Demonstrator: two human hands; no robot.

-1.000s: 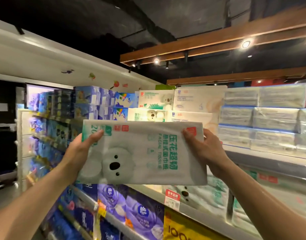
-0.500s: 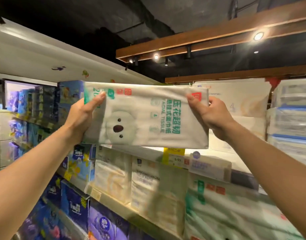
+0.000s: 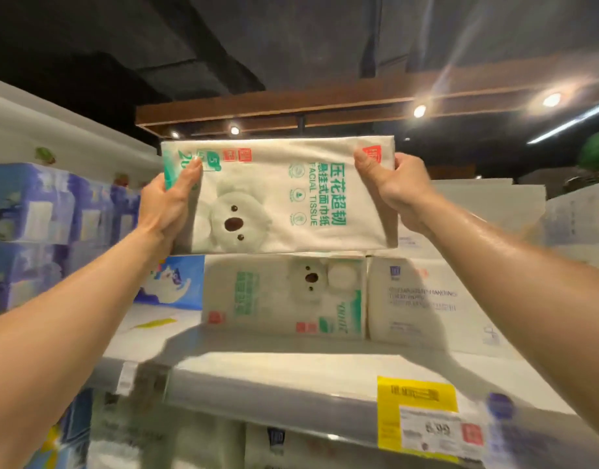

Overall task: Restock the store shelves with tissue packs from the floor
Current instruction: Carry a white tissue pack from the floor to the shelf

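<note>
I hold a white tissue pack (image 3: 277, 198) with a koala face and green lettering up high in front of the top shelf. My left hand (image 3: 167, 204) grips its left end, thumb on the front. My right hand (image 3: 393, 191) grips its right end the same way. The pack hangs level just above a matching koala pack (image 3: 284, 296) that stands on the white shelf (image 3: 291, 374). Whether the two packs touch is unclear.
Blue and purple tissue packs (image 3: 54, 211) fill the shelf to the left, and a blue pack (image 3: 176, 282) stands beside the koala pack. White packs (image 3: 426, 299) stand to the right. A yellow price tag (image 3: 416, 411) hangs on the shelf edge. More packs sit blurred below.
Both hands have raised the pack from chest height to the top shelf and carried it closer to the shelf. It now hovers over the matching koala pack.
</note>
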